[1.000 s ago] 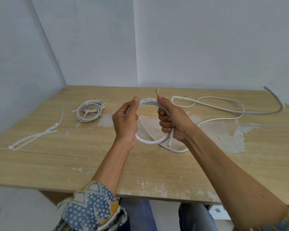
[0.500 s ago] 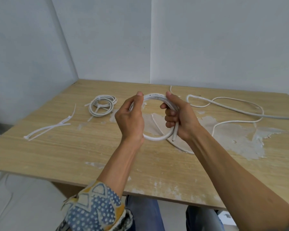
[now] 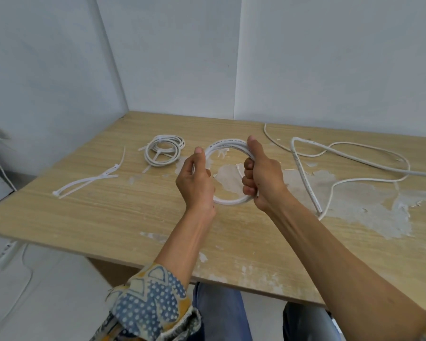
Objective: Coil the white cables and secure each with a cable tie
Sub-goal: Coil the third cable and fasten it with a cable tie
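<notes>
Just above the tabletop (image 3: 108, 217), the right hand (image 3: 265, 178) has its grip curled round the right side of a white cable coil (image 3: 228, 143) and the left hand (image 3: 194, 183) pinches the opposite side, loose cable (image 3: 304, 178) lying right of the grip, a tied coil (image 3: 163, 150) and cable ties (image 3: 84, 184) left.

The left sleeve (image 3: 153, 303) is blue with white dots — plus yellow and grey shapes. The jeans (image 3: 219, 313) are blue. The left hand (image 3: 194, 183) and right hand (image 3: 263, 175) wear nothing.
</notes>
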